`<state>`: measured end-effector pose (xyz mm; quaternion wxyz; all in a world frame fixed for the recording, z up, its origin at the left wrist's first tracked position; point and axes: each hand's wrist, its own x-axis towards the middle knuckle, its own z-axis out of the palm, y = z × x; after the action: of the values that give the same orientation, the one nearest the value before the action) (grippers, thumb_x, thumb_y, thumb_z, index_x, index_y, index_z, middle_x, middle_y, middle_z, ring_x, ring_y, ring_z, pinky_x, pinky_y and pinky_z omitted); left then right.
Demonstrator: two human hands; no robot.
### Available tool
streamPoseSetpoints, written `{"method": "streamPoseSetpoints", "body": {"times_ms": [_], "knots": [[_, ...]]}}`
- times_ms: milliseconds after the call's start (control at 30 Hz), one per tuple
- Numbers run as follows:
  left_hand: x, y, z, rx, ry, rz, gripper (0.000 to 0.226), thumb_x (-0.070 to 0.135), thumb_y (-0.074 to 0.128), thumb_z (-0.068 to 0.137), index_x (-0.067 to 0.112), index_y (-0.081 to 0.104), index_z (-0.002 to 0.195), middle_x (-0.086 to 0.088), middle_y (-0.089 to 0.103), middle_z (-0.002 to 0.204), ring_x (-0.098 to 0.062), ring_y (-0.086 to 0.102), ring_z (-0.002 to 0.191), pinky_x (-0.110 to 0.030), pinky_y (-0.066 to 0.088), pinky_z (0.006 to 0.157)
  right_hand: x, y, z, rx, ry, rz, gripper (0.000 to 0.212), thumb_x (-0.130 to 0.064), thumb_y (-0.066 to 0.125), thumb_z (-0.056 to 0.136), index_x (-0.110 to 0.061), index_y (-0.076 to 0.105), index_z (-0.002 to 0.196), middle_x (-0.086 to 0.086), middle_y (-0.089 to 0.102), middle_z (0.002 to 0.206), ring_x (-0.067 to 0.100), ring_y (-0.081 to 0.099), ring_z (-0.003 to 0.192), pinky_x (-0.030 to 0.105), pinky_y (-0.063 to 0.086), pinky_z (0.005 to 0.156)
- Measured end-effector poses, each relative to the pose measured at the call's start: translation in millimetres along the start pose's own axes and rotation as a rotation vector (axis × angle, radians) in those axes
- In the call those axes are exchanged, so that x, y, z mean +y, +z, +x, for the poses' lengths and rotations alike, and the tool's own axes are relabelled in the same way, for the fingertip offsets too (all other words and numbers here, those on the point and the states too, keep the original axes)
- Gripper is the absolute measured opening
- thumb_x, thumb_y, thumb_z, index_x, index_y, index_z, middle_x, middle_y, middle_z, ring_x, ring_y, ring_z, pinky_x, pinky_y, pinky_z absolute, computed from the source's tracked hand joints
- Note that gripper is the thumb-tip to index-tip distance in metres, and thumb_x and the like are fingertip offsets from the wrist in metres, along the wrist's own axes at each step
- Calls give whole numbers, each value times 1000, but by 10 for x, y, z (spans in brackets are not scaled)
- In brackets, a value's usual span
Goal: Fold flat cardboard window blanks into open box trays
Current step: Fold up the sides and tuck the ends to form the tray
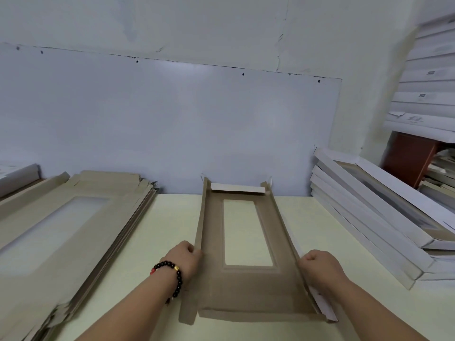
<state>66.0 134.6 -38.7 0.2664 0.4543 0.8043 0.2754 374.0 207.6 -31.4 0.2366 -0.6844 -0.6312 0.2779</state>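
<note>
A cardboard blank (248,289) lies on the desk (170,227), both long side flaps raised. The left hand (186,258) at 9 o'clock and the right hand (320,267) at 3 o'clock have curled fingers gripping those flaps.

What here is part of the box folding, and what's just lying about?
Job:
blank being folded
left hand
right hand
stack of flat blanks
folded trays

Lying about:
white wall board
shelved white boxes

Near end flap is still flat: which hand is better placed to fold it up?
Probably right. The right hand grips the side wall closer to the flat near flap; the left hand sits slightly farther up the blank.
</note>
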Motion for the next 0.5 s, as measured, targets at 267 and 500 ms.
{"method": "streamPoseSetpoints", "body": {"times_ms": [267, 500], "knots": [[146, 64, -68, -38, 131, 180, 24, 42, 64, 83, 25, 52, 95, 2, 50, 106, -13, 53, 80, -22, 43, 73, -2, 77, 19, -183, -53, 187, 19, -6, 67, 79, -8, 53, 66, 9, 48, 67, 17, 47, 57, 26, 47, 49], [216, 232, -86, -19, 177, 520, 24, 5, 44, 87, 17, 56, 105, -2, 30, 102, -7, 43, 62, -21, 45, 73, -37, 216, 18, -104, -170, -400, 30, -29, 62, 78, -4, 68, 93, 9, 68, 97, 20, 64, 91, 31, 50, 74]]}}
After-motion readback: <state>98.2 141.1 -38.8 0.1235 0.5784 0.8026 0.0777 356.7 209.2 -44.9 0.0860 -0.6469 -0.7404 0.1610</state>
